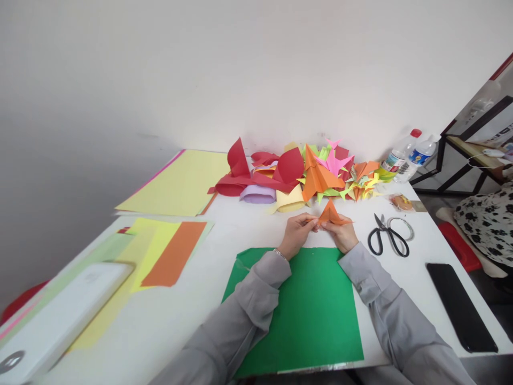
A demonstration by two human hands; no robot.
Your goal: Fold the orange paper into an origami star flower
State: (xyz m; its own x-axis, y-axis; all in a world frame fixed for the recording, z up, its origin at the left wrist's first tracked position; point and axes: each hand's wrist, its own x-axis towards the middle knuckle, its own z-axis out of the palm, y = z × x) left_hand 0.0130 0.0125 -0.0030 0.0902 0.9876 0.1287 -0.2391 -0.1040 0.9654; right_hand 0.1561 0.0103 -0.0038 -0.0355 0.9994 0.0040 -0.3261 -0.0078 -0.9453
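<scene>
A small folded orange paper figure [330, 213] is pinched between both my hands above the white table [224, 230]. My left hand [297, 233] grips its left side with closed fingers. My right hand [341, 233] pinches its right side, where a thin point sticks out. Just below my wrists lies a green paper sheet [308, 310]. Both arms wear grey sleeves.
A heap of folded coloured paper figures [316, 176] sits at the back beside red scraps [260, 171]. Black scissors [387, 235], a black phone [460, 306] and two bottles [406, 152] lie right. Yellow and orange sheets [168, 246] lie left. A person in patterned cloth [487, 224] sits far right.
</scene>
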